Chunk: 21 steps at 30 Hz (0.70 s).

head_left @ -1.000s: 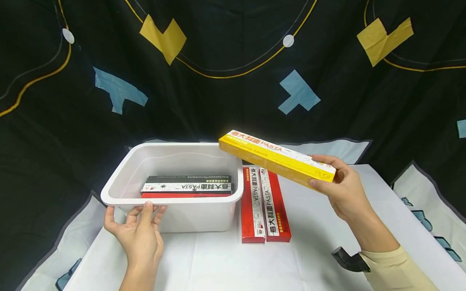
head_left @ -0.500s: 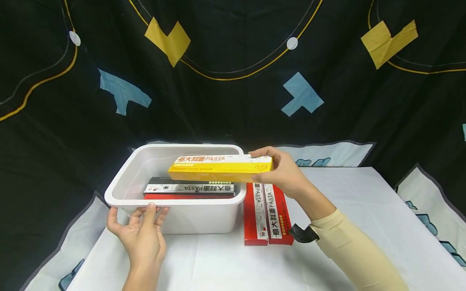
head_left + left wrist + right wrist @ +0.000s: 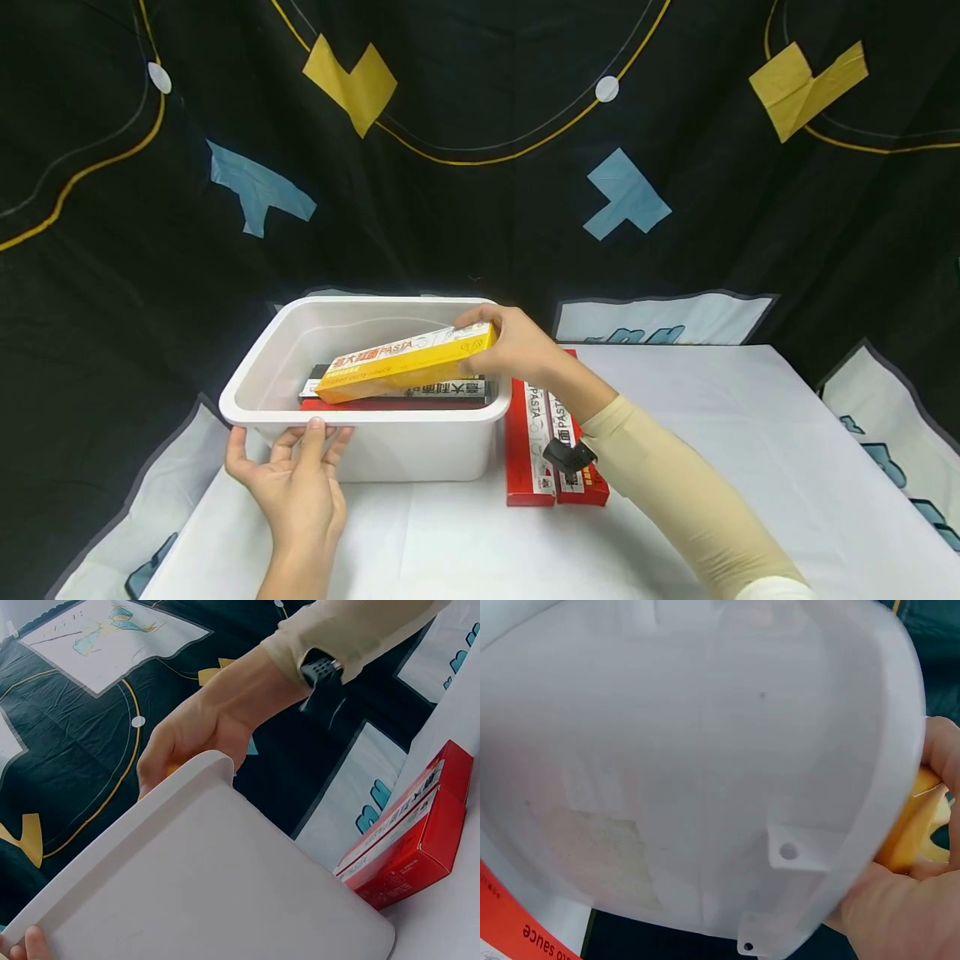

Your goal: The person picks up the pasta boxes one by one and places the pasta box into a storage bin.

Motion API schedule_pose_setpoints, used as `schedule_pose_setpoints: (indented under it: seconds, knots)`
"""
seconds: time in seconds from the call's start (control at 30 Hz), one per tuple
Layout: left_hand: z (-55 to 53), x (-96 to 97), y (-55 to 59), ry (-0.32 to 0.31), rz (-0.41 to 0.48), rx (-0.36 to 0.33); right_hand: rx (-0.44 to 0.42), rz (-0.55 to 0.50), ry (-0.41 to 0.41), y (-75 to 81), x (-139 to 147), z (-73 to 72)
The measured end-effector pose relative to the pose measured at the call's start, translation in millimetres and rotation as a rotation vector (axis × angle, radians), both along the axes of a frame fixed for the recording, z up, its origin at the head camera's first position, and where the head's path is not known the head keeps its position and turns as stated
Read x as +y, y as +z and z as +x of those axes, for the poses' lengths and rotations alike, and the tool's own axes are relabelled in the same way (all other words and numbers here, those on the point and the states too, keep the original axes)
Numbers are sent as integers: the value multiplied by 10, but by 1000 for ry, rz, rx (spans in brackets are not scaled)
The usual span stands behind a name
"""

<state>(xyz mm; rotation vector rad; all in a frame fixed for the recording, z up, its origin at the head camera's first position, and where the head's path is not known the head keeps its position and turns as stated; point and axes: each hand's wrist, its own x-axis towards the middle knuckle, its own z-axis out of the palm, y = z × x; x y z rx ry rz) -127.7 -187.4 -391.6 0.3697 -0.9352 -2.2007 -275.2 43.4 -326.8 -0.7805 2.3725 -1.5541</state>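
A yellow pasta box [image 3: 405, 363] tilts down to the left over the white plastic bin [image 3: 360, 421], its near end between the thumb and fingers of my right hand [image 3: 513, 346]. Below it, inside the bin, lie a black pasta box [image 3: 472, 389] and a red box [image 3: 375, 405], both partly covered. My left hand [image 3: 296, 483] holds the bin's front rim from below; its fingertips [image 3: 36, 943] show at the rim in the left wrist view. In the right wrist view, the bin's wall hides most of the yellow box [image 3: 909, 832].
Two red pasta boxes [image 3: 528, 450] lie side by side on the white-covered table [image 3: 675, 500], right of the bin and partly under my right forearm. A black cloth [image 3: 480, 225] with yellow and blue shapes hangs behind.
My right hand has carried the yellow pasta box left from above the red boxes to over the bin, lowering its left end inside. My left hand stays on the rim.
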Motion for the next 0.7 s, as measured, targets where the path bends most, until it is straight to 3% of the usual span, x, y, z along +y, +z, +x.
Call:
schedule_pose_setpoints:
  seconds: [0.5,0.6,0.7]
  knots:
    - [-16,-1,8,4,-4,-3,-34,102,-24,16,-259,-198]
    - [-18,-2,3,3,-5,-3,50,180,-26,2,-322,-219]
    - [-15,-5,-5,-6,-8,-13,217,329,-40,-16,-405,-220]
